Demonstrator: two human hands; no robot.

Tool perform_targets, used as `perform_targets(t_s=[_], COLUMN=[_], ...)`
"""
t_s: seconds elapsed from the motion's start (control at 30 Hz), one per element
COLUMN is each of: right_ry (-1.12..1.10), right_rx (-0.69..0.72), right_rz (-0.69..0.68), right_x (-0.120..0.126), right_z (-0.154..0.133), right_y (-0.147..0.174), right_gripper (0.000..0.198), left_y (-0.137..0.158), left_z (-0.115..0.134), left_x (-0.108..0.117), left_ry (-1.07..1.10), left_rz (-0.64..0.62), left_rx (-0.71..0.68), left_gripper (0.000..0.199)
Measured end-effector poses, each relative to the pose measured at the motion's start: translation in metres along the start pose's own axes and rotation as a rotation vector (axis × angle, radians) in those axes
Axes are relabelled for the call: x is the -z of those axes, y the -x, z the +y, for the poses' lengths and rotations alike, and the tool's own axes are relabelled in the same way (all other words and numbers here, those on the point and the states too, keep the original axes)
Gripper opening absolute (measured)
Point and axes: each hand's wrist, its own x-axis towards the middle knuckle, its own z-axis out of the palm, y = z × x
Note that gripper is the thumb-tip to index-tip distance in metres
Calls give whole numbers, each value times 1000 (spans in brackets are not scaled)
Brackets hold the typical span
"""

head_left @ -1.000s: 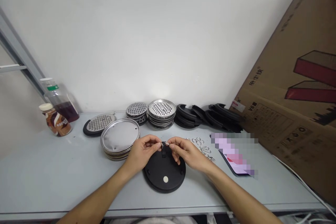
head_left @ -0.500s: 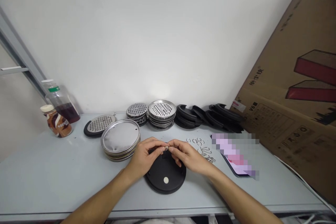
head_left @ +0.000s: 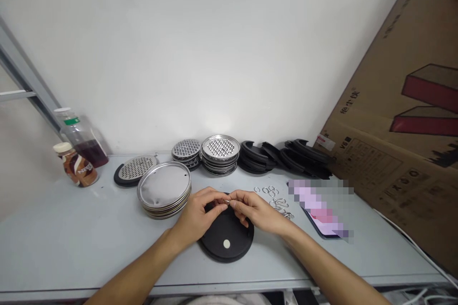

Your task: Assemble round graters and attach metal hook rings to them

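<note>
Between my fingertips is a small metal ring (head_left: 226,201), pinched from both sides above a black round disc. My left hand (head_left: 200,212) grips the ring's left side with thumb and forefinger, and my right hand (head_left: 254,208) grips its right side. The black disc (head_left: 229,238) lies on the table under my hands, with a pale round spot near its front edge; its far edge is partly hidden by my fingers. Just right of my right hand lie several loose metal rings (head_left: 281,203). A stack of round metal plates (head_left: 164,186) stands beside my left hand.
Round graters (head_left: 220,147) are stacked by the wall, with black curved holders (head_left: 255,155) to their right. One grater in a black holder (head_left: 138,169) lies further left. Two bottles (head_left: 80,164) stand far left. A phone (head_left: 324,212) lies right, near a large cardboard box (head_left: 393,152).
My fingers have shifted very slightly around the ring, which appears turned a little. The view has tilted a touch; everything on the table stays in place.
</note>
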Motion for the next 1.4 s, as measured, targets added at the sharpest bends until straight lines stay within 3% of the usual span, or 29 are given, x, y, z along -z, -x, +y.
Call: perform_targets(t_s=[0.3,1.13,1.4], right_ry=[-70,-5,1], right_rx=[-27,-2,-19], right_rz=[-16,73,102], right_x=[1,-3,-5], right_z=[0,-7,-8], right_y=[-2,-2,-1], right_gripper=[39,43,44], left_y=[1,-1,1], left_z=[-1,3,2], left_x=[-1,-1,-1], left_ry=[-41,1,-51], left_rz=[5,-10,-16], left_rx=[-7,56,-7], left_gripper=[19,16,18])
